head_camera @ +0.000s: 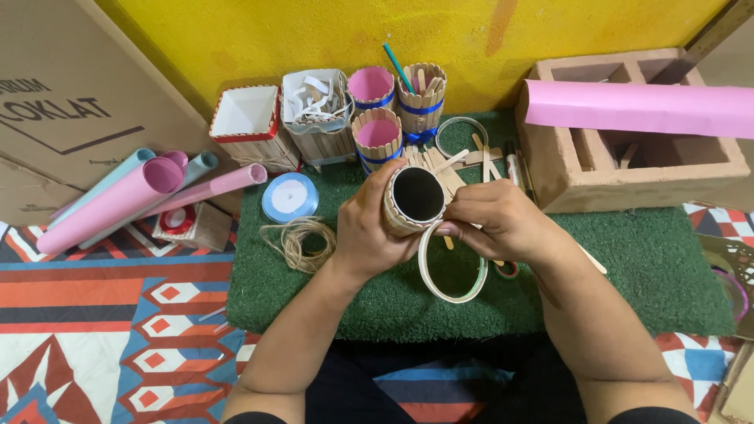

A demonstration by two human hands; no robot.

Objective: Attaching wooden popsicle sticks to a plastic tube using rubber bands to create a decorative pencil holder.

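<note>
I see a green turf mat [628,267] at the centre of the frame, laid on a patterned red, blue and white floor cloth [102,314], with a yellow wall [314,31] across the top. At upper left stands a cardboard box [71,94], with rolls of pink and pale blue paper [118,200] below it. Along the mat's top edge I note several stick-built cups [377,133], a spool of blue ribbon [290,197] and a coil of twine [298,239]. At upper right a brick block [628,157] carries a pink paper roll [644,106].

At centre, the left hand [365,228] wraps around a stick-covered cup [412,200], open mouth toward the camera, fingers curled and clamped on its side. The right hand [503,224] pinches a tape ring [452,263] just beneath the cup, fingers pressed together. Both forearms enter from the bottom edge.
</note>
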